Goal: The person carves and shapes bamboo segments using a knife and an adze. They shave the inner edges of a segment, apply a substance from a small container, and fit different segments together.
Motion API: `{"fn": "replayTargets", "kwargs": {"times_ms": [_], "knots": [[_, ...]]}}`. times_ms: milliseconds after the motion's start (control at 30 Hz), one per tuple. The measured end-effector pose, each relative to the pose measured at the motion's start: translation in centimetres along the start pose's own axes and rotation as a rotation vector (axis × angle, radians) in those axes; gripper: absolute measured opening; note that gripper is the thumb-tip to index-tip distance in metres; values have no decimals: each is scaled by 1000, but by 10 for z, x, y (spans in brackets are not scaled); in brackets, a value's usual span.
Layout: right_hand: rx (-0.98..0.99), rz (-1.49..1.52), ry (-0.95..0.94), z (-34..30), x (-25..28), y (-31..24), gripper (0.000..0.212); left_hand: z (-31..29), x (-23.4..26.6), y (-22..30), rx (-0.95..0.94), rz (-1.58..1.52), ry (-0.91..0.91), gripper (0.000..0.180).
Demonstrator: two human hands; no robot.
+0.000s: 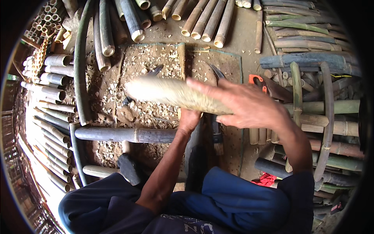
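Observation:
A pale, motion-blurred length of bamboo (167, 91) is held level above the chip-strewn ground in front of me. My left hand (190, 119) supports it from below near its middle, with the fingers hidden behind it. At its right end, my right hand (249, 103) grips it, one finger stretched along the top and another digit underneath. Just beyond my right hand, a dark curved blade (216, 71) lies on the ground. Another dark, blade-like piece (156, 70) shows behind the bamboo's far edge.
A thick bamboo pole (117, 135) lies crosswise before my legs. An orange-handled saw (257, 81) rests to the right, beside stacked bamboo (331, 107). Cut bamboo tubes (52, 93) line the left, with more poles (208, 23) at the back. A red cloth (267, 179) lies near my right knee.

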State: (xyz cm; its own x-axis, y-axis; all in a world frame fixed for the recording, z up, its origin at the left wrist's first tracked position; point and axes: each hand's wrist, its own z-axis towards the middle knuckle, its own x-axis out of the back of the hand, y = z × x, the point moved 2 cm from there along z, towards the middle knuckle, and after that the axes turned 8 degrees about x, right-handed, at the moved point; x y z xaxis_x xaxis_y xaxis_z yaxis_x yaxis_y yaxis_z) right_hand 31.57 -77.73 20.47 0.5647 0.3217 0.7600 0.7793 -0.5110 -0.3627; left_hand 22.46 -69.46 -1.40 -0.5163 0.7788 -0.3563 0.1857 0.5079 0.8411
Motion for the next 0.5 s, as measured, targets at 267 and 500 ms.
{"fn": "replayTargets", "kwargs": {"times_ms": [267,500], "knots": [[31,169,350,-55,18,-11,106,4,-14,6,-63,340,-369,36],[-45,224,328,-64,-22,12,106,4,-26,6,-316,353,-295,22]]}}
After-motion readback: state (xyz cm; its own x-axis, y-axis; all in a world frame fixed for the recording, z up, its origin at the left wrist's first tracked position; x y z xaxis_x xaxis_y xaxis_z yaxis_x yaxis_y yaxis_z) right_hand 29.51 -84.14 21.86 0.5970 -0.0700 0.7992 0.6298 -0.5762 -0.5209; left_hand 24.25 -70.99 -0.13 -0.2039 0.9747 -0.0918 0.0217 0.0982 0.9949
